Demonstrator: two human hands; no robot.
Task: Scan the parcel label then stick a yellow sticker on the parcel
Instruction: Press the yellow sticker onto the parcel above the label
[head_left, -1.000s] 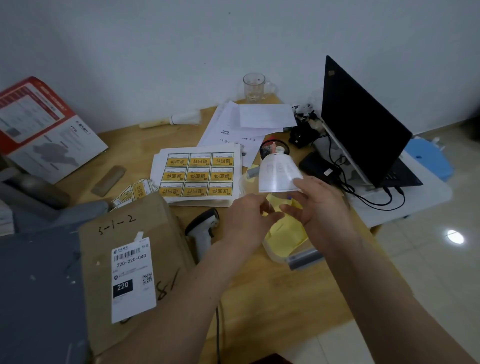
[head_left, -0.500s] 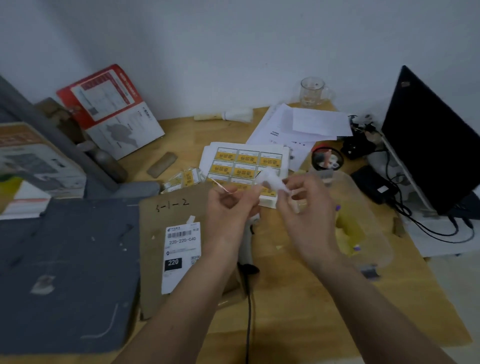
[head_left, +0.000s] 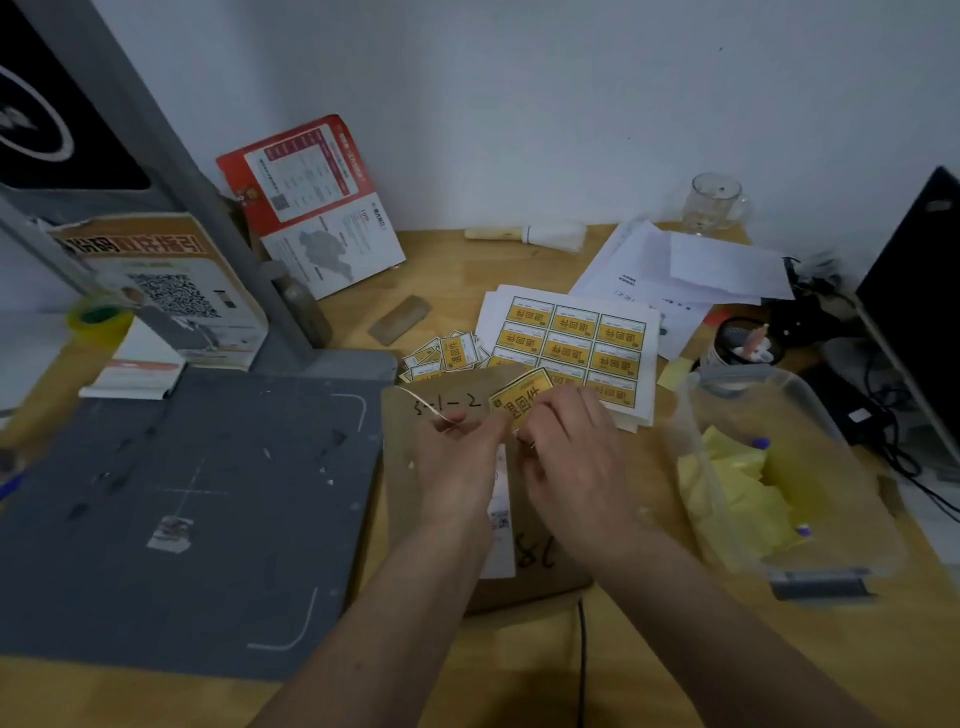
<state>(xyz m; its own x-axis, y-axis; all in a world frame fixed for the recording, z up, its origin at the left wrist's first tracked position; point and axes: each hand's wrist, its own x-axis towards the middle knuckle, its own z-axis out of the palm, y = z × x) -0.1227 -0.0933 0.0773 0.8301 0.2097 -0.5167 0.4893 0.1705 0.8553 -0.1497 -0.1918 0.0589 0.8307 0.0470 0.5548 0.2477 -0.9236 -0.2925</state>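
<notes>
The brown parcel (head_left: 447, 415) lies flat near the bench's front edge, so it is easy to reach. Above it, the right hand (head_left: 571, 457) pinches a yellow sticker (head_left: 522, 402), ready to press down. The left hand (head_left: 457, 457) pinches a thin peeled strip (head_left: 426, 410), keeping it away.

Open tabletop (head_left: 519, 670) near the front edge; clear bin (head_left: 810, 410) blocks the right, grey stand (head_left: 249, 291) crowds the left.

We see a grey mat (head_left: 182, 483) on the desk (head_left: 519, 670); behind it leans a red leaflet (head_left: 311, 202), far right of it a clear tub (head_left: 800, 395), a glass mug (head_left: 717, 203).
</notes>
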